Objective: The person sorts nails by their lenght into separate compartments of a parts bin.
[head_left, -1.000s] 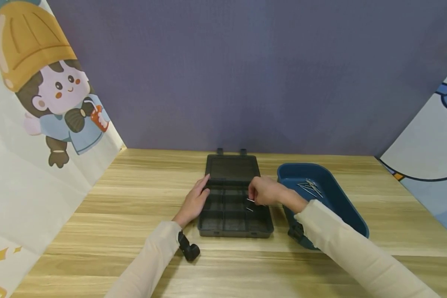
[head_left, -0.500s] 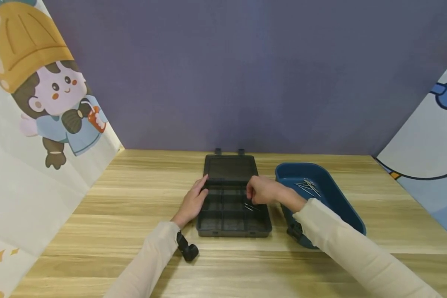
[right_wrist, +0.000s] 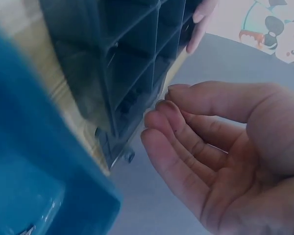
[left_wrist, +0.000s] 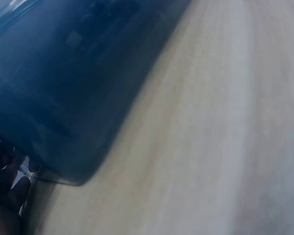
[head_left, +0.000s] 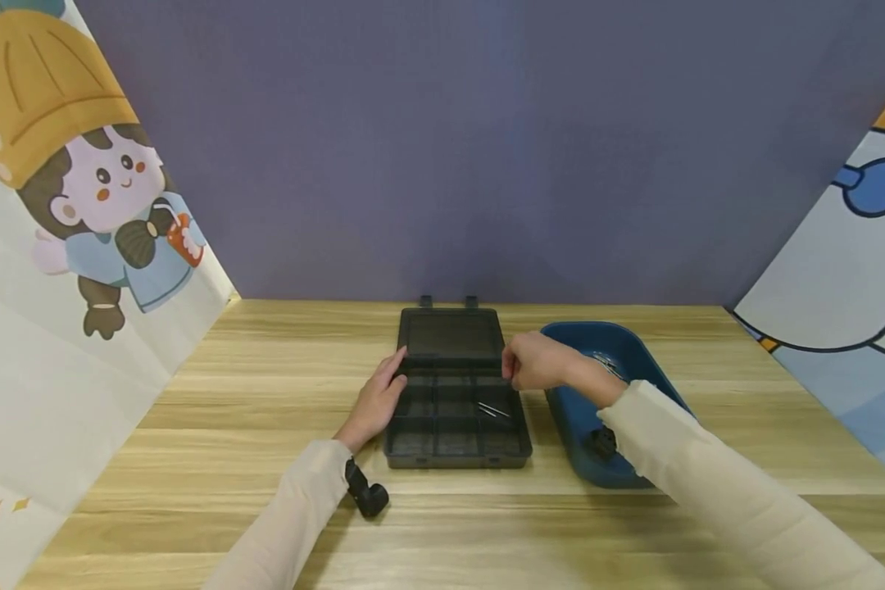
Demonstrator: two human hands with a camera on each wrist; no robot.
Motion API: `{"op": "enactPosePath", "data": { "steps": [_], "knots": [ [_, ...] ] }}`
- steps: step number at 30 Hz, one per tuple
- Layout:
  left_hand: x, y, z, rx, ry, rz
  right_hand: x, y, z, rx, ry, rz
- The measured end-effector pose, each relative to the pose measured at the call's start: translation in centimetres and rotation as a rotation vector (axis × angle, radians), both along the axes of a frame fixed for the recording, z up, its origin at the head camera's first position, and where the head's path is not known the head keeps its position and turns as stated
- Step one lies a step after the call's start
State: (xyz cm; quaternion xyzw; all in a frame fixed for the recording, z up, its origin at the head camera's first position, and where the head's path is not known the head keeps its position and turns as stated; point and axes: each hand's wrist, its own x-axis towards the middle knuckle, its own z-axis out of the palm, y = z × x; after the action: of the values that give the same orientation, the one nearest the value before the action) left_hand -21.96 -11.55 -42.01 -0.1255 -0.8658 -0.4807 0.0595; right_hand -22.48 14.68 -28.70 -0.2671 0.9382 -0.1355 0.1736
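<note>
The bench (head_left: 229, 418) is pale wood with long stripes, and a plain purple-blue wall (head_left: 442, 147) stands behind it. On the left side is a cartoon child (head_left: 106, 188) in a big yellow hat. A dark box (head_left: 457, 462) sits on the bench with its lid (head_left: 450, 332) laid back toward the wall. Two shiny pins (head_left: 494, 410) lie side by side in the box's right column. A blue tray (head_left: 575, 414) sits just right of the box, and more thin pins (head_left: 603, 359) lie in it, partly behind the arm. The left hand (head_left: 374, 401) rests at the box's left edge, with its fingers stretched out and nothing in its grip. The right hand (head_left: 538, 360) hangs over the gap between box and tray, fingers loosely bent, thumb close to the fingertips, and I see nothing in it. One second ago that hand was over the box, with one pin by its fingertips and the other below. Now it has moved right, toward the tray, and both pins are lying down.
</note>
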Motion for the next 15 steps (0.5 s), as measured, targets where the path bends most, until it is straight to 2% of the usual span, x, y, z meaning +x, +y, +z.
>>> {"op": "enactPosePath", "data": {
  "steps": [6,15],
  "knots": [
    [0.1,0.0,0.1,0.007,-0.014,0.001,-0.3,1.8,0.6,-0.024,0.009,-0.011],
    [0.1,0.0,0.1,-0.005,-0.021,0.002,-0.8,4.2,1.1,-0.002,0.04,-0.044]
  ]
}}
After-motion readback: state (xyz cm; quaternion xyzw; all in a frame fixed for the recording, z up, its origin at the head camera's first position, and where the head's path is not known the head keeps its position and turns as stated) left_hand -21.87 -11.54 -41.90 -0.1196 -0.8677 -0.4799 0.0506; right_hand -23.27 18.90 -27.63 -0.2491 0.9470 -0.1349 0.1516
